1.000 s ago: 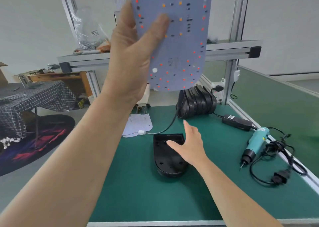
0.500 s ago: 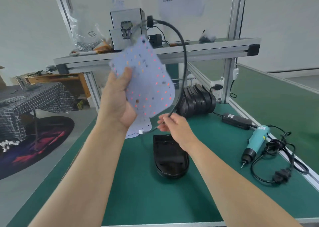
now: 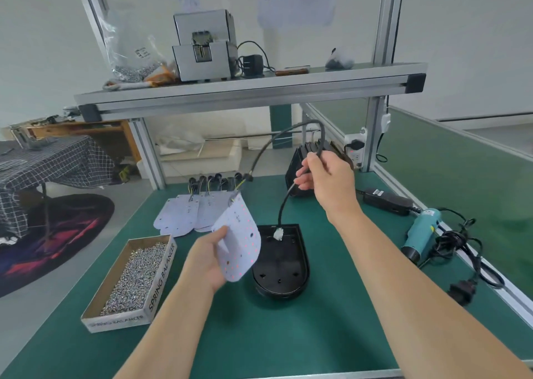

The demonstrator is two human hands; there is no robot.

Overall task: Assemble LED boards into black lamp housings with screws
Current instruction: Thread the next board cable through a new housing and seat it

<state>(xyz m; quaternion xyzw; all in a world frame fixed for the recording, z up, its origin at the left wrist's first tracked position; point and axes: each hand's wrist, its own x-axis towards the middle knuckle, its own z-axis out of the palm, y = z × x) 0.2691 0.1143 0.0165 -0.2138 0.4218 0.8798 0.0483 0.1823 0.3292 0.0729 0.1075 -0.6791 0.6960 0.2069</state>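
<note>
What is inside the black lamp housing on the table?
In the black lamp housing: a white connector near its far end, on the cable the right hand holds, plus small holes. The LED board in the left hand hides its left edge.

Bare left hand (image 3: 206, 260), bare right hand (image 3: 328, 184), long bare forearms (image 3: 383, 260)

A single wide-angle camera sits on the person's head, facing forward and down over the green bench (image 3: 230, 335). It is close: left hand (image 3: 206, 263) and right hand (image 3: 328, 182) reach in from below, the shelf (image 3: 259, 90) beyond.
</note>
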